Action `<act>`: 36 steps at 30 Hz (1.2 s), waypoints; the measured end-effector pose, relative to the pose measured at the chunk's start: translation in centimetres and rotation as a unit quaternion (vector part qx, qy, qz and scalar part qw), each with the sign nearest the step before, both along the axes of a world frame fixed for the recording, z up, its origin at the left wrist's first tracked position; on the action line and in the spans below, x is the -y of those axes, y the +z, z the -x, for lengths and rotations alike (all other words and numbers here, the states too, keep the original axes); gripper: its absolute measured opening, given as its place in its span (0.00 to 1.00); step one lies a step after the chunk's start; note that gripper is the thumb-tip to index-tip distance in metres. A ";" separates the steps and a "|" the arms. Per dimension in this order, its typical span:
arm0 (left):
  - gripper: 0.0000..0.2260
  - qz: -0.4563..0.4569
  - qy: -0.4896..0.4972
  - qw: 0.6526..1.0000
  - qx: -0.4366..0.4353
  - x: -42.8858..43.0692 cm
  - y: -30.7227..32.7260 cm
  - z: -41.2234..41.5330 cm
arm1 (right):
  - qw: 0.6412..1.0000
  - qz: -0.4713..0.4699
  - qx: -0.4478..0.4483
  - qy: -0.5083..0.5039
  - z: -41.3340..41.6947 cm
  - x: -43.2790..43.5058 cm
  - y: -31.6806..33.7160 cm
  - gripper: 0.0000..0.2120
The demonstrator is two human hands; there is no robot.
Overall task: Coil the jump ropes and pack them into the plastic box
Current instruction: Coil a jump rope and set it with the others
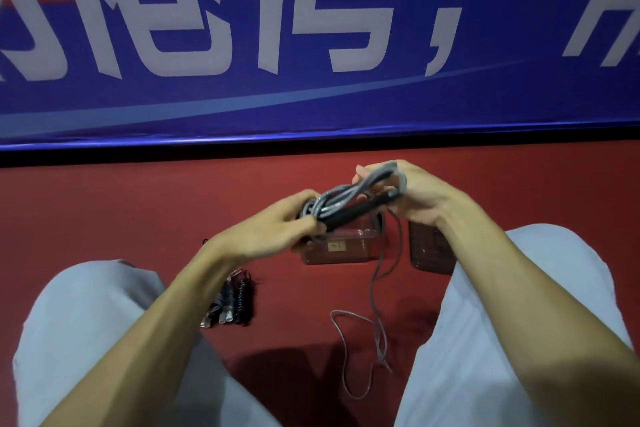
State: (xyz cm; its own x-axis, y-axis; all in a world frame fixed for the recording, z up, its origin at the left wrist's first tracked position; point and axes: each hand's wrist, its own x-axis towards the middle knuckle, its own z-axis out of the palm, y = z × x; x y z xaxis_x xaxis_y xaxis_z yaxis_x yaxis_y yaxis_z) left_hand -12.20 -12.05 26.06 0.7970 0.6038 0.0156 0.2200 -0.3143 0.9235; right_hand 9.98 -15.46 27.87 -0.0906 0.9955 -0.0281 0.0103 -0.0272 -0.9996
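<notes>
Mid-coil, the left hand [273, 234] and right hand [424, 199] hold the grey jump rope [341, 193] above the plastic box [346, 250] on the red floor [138, 211], fingers [298, 201] clamped round its loops and black handle [360, 211]; next, the tail [375, 276] trailing on the floor likely needs winding in.

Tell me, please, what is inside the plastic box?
Through the plastic box only a small pale patch shows; the jump rope and left hand cover its opening, hiding the rest.
</notes>
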 end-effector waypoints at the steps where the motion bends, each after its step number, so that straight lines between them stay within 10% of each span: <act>1: 0.14 0.028 0.015 0.999 0.039 0.0 0.1 0.0 | 0.999 0.000 -0.044 0.004 0.2 0.0 -0.1 0.15; 7: 0.18 0.070 0.107 0.981 0.144 -0.8 0.1 0.0 | 0.996 0.028 -0.006 0.088 1.2 0.5 0.5 0.08; 12: 0.14 0.050 0.144 0.973 0.175 -1.6 -0.2 0.0 | 0.970 0.056 0.193 0.136 1.6 1.3 0.0 0.14; 18: 0.07 0.039 0.240 0.958 0.154 -2.5 -0.7 -0.2 | 0.889 -0.005 0.449 0.093 2.5 1.4 -1.3 0.06; 24: 0.13 -0.132 0.217 0.965 -0.058 -3.9 -1.7 0.6 | 0.762 -0.196 0.610 0.096 2.8 2.0 -0.6 0.09; 31: 0.15 -0.227 0.128 0.952 -0.158 -3.4 -1.5 0.4 | 0.668 -0.345 0.657 0.064 2.4 2.3 -0.8 0.20; 36: 0.17 -0.255 0.078 0.948 -0.174 -2.6 -1.3 0.3 | 0.726 -0.402 0.557 -0.028 1.4 1.4 -1.1 0.07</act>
State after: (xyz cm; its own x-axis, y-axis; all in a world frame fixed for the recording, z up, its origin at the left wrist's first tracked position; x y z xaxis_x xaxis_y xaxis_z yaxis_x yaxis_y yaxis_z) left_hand -12.46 -9.49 24.75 0.7095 0.6990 0.0893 0.5639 -0.6391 0.5230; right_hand 8.58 -16.88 26.74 -0.4169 0.7316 0.5395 0.8457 0.5297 -0.0647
